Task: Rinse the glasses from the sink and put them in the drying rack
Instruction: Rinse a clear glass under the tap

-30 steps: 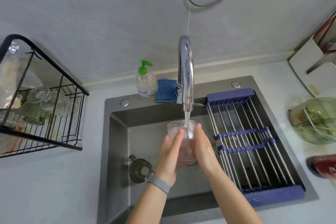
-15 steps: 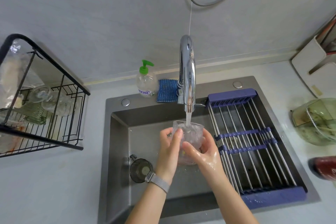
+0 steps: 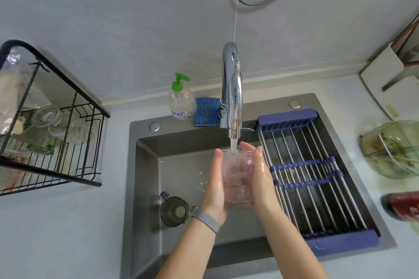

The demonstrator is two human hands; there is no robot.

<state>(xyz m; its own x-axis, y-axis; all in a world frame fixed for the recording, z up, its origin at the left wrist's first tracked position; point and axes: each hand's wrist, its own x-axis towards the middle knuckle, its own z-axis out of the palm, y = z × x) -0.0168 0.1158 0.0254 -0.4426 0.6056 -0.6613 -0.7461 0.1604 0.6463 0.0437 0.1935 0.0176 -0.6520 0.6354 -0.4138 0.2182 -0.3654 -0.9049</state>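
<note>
Glass (image 3: pixel 237 176) is the piece being rinsed: in the head view, the only view, it stands upright between both hands, under the stream from the tap (image 3: pixel 231 88) and above the basin of the sink (image 3: pixel 181 165). The left hand (image 3: pixel 215 188) presses its palm to the glass's left wall and the right hand (image 3: pixel 260 176) to its right wall, so the two together clasp it, fingers pointing up past the rim. Water falls into its mouth. Several glasses already lie in the black drying rack (image 3: pixel 68 172) on the worktop at the left, well apart from the sink, so part of the work looks done. One dark glass cup (image 3: pixel 173 210) lies on the basin floor, just left of the left wrist, apparently awaiting its rinse. The held glass has yet to reach the rack.
</note>
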